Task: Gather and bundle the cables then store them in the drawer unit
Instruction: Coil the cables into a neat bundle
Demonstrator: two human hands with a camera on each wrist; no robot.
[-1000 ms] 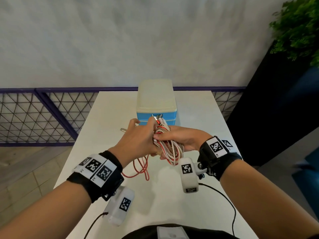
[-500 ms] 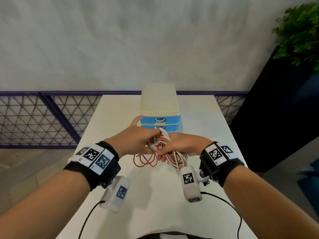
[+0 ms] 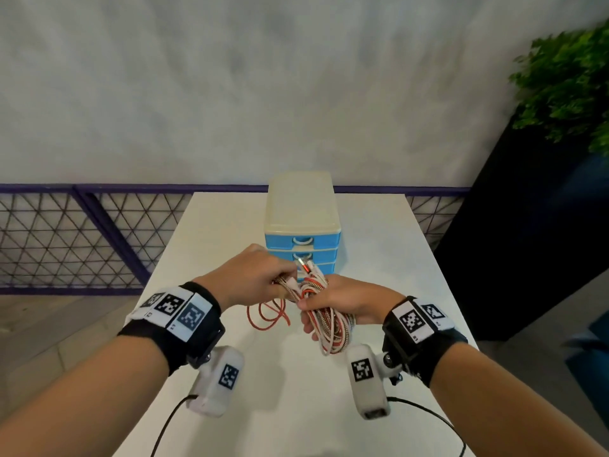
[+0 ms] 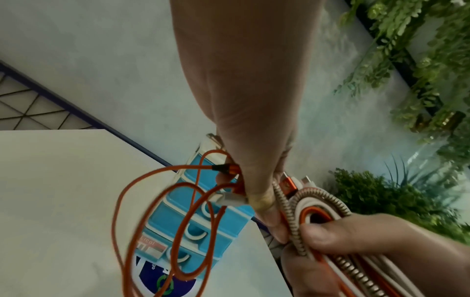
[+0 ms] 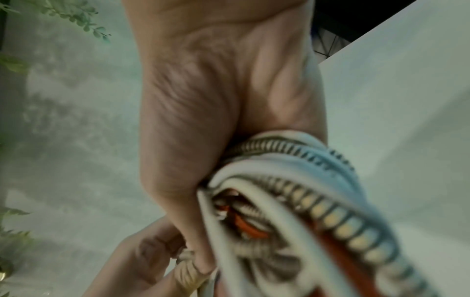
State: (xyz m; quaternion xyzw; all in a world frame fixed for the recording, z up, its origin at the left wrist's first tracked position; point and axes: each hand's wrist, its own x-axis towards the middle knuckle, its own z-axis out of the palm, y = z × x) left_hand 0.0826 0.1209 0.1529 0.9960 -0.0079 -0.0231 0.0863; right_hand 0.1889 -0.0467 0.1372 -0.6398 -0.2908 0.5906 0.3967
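Observation:
My right hand (image 3: pixel 333 300) grips a bundle of looped cables (image 3: pixel 331 328), white, orange and spiral-wrapped ones, seen up close as the cable bundle (image 5: pixel 292 201). My left hand (image 3: pixel 260 278) pinches cable ends at the top of the bundle; in the left wrist view the left hand (image 4: pixel 254 180) holds an orange cable (image 4: pixel 157 221) whose loose loops hang down to the table. The blue drawer unit (image 3: pixel 301 249) with a cream top stands just behind both hands, its drawers closed.
The white table (image 3: pixel 379 245) runs from me to a purple-railed mesh fence (image 3: pixel 82 239) and a grey wall. A dark planter with green plants (image 3: pixel 560 87) stands to the right. Wrist camera wires trail over the near table.
Both hands have moved a little closer to me and lower with the bundle. The loose orange loops now hang lower on the left, nearer the table.

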